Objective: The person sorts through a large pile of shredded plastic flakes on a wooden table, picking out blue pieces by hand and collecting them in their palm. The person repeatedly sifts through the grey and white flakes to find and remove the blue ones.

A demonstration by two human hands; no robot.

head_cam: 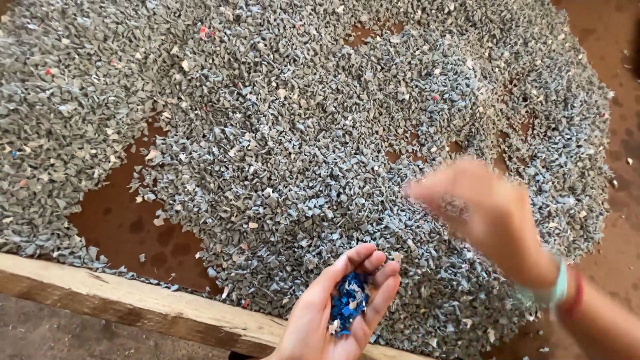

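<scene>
My left hand (pixel 327 313) is held palm up near the bottom edge, cupped around a small pile of blue plastic chips (pixel 348 303). My right hand (pixel 483 210) hovers blurred above the spread of grey plastic flakes (pixel 300 147), palm down, fingers pointing left. Whether it holds anything between the fingers cannot be told from the blur. A turquoise band and a red band sit on its wrist (pixel 563 290).
Grey flakes cover most of a brown surface (pixel 127 227), with bare patches at the left and top. A few red, white and blue bits lie mixed in. A wooden plank (pixel 133 300) borders the near edge.
</scene>
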